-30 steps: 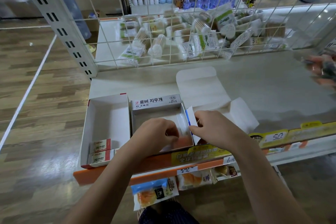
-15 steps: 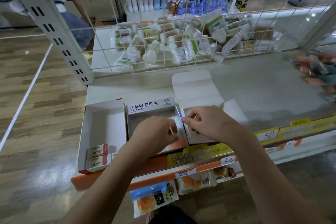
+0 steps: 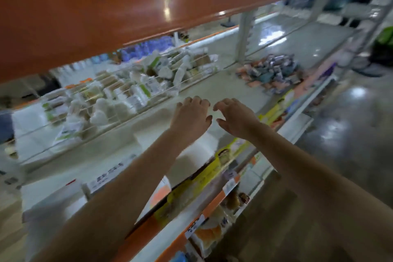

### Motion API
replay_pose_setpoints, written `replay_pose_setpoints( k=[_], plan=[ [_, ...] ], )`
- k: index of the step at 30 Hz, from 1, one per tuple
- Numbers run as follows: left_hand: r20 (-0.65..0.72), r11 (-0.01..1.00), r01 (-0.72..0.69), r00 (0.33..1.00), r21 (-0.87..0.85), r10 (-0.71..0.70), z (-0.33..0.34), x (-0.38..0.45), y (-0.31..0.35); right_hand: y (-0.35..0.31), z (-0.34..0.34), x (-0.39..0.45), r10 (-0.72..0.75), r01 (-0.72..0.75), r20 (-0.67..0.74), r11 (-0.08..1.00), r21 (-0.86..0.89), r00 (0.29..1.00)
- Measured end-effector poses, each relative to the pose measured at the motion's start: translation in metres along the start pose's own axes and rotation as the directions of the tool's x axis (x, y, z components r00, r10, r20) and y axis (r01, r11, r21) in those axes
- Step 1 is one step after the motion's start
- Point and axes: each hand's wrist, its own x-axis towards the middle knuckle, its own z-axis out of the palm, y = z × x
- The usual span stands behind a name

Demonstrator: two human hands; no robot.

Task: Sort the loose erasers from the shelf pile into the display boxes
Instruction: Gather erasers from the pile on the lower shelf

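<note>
The view is blurred and tilted. A pile of loose erasers [image 3: 271, 73] in pink and grey wrappers lies on the white shelf [image 3: 214, 89], far right. My left hand [image 3: 191, 116] and my right hand [image 3: 236, 119] stretch side by side over the bare shelf, short of the pile, fingers spread and holding nothing. The white display boxes [image 3: 63, 195] sit at the lower left near the shelf's front edge, partly hidden by my left forearm; one carries a printed label [image 3: 108, 174].
An orange shelf edge [image 3: 106, 10] crosses the top of the view, close overhead. A wire grid [image 3: 119, 95] backs the shelf, with packaged goods behind it. Yellow and orange price tags [image 3: 212, 176] line the front rail; packets hang below. Glossy floor lies to the right.
Both hands have left the display boxes and reached right and forward across the shelf toward the eraser pile. The camera swung right and ducked under the upper shelf.
</note>
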Motion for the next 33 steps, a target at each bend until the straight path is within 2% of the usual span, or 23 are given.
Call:
replay_pose_setpoints(
  k=[2, 5, 10, 16, 20, 25, 29, 33],
  plan=[
    [0.046, 0.997, -0.072, 0.996, -0.038, 0.074, 0.008, 0.025, 0.022, 0.032, -0.004, -0.005, 0.068, -0.068, 0.023, 0.997, -0.023, 0.997],
    [0.085, 0.987, -0.161, 0.983, 0.0, 0.16, 0.024, 0.064, 0.056, 0.081, -0.01, -0.006, 0.155, -0.151, 0.072, 0.987, -0.051, 0.985],
    [0.102, 0.979, -0.192, 0.977, 0.061, 0.185, 0.058, 0.128, 0.106, 0.163, -0.019, 0.008, 0.265, -0.264, 0.089, 0.964, -0.03, 0.96],
    [0.133, 0.984, -0.137, 0.984, 0.114, 0.121, 0.095, 0.202, 0.143, 0.25, -0.021, 0.045, 0.259, -0.259, 0.049, 0.966, 0.005, 0.965],
    [0.112, 0.997, -0.021, 0.994, 0.073, 0.013, 0.106, 0.249, 0.152, 0.288, -0.017, 0.069, 0.282, -0.284, 0.054, 0.958, 0.032, 0.958],
    [0.048, 0.987, 0.159, 0.986, -0.017, -0.158, 0.121, 0.292, 0.154, 0.307, 0.003, 0.086, 0.307, -0.309, 0.035, 0.941, 0.141, 0.951],
    [0.042, 0.985, 0.171, 0.985, -0.023, -0.17, 0.137, 0.311, 0.153, 0.311, 0.018, 0.093, 0.332, -0.332, 0.001, 0.942, 0.046, 0.943],
    [-0.015, 0.981, 0.186, 0.982, -0.064, -0.187, 0.152, 0.324, 0.152, 0.314, 0.025, 0.099, 0.386, -0.372, -0.026, 0.904, 0.21, 0.922]
  ],
)
